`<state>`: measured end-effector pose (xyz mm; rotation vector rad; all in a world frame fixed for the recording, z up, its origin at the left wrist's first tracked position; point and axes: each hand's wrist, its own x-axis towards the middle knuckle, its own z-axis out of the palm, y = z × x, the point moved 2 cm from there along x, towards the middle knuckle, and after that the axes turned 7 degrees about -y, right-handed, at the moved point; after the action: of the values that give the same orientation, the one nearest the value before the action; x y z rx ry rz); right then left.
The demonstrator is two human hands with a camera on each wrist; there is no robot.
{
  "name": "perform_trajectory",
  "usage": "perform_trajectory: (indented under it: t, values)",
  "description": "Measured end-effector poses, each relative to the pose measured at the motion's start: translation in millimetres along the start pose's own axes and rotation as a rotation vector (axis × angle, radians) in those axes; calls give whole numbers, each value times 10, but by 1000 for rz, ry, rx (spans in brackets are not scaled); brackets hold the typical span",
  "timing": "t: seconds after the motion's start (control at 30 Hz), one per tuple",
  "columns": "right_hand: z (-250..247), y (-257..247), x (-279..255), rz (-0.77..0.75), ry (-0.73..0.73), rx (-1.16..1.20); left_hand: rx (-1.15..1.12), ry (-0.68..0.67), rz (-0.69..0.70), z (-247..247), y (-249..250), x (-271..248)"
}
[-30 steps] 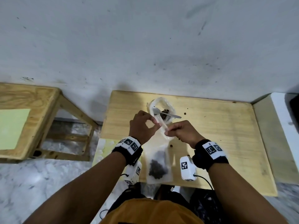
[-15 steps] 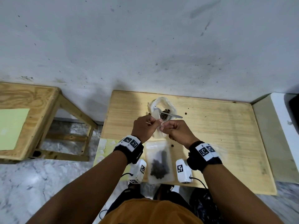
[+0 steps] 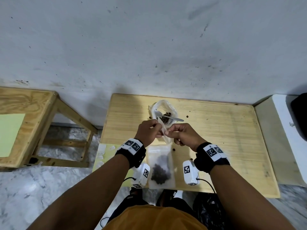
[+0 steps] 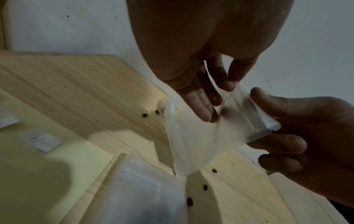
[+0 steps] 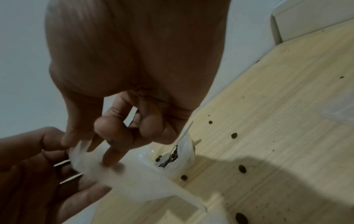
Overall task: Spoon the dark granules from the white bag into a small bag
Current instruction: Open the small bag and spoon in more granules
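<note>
Over the middle of the table (image 3: 216, 146), in the head view, my left hand (image 3: 147, 131) and right hand (image 3: 184, 135) meet on an empty small bag (image 3: 163, 135), each pinching its top. A second ago the hands were apart, stretching the bag between them; half a second ago they had drawn together, and now the bag stands edge-on between my fingertips. I judge I am working its mouth open, so no spooning has begun for this bag. Behind my hands, towards the back edge, the white bag (image 3: 163, 112) lies open with dark granules (image 3: 166, 118) inside and the spoon (image 3: 174, 118) resting across it. A filled bag (image 3: 161, 168) lies at the near edge, between my wrists.

In the left wrist view, the small bag (image 4: 201, 136) hangs clear and empty; my left fingers (image 4: 203, 104) press against one wall while my right hand (image 4: 306, 136) grips the far top corner. Loose granules (image 4: 189, 201) dot the table (image 4: 76, 84).

In the right wrist view, my right fingers (image 5: 113, 144) pinch the small bag (image 5: 134, 178), and my left hand (image 5: 34, 166) holds its other side. Beyond, the white bag (image 5: 184, 157) holds the spoon (image 5: 168, 159).
</note>
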<state>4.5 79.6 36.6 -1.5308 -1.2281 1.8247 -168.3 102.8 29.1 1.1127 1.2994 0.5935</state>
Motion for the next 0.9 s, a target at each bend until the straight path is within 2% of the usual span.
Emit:
perform_trajectory:
  t: [0.13, 0.27, 0.37, 0.47, 0.6, 0.67, 0.77, 0.9]
  values:
    - [16, 38, 22, -31, 53, -17, 76, 43, -8, 53, 13, -23]
    - [31, 16, 28, -137, 109, -202, 183, -14, -23, 95, 70, -9]
    - [-25, 41, 68, -193, 213, -325, 257, -24, 13, 108, 119, -5]
    - [-116, 74, 96, -184, 294, -315, 365, -26, 69, 120, 122, -16]
    - [-144, 41, 74, -194, 272, -260, 479, 37, 246, 135, 8, -36]
    - [-143, 6, 46, -176, 239, -151, 573, 49, 319, 129, -17, -70]
    - [-120, -63, 1, -162, 174, -17, 730, 12, 319, 114, -13, -76]
    - [-88, -107, -7, -170, 116, 7, 830, -68, 326, 114, -16, -57]
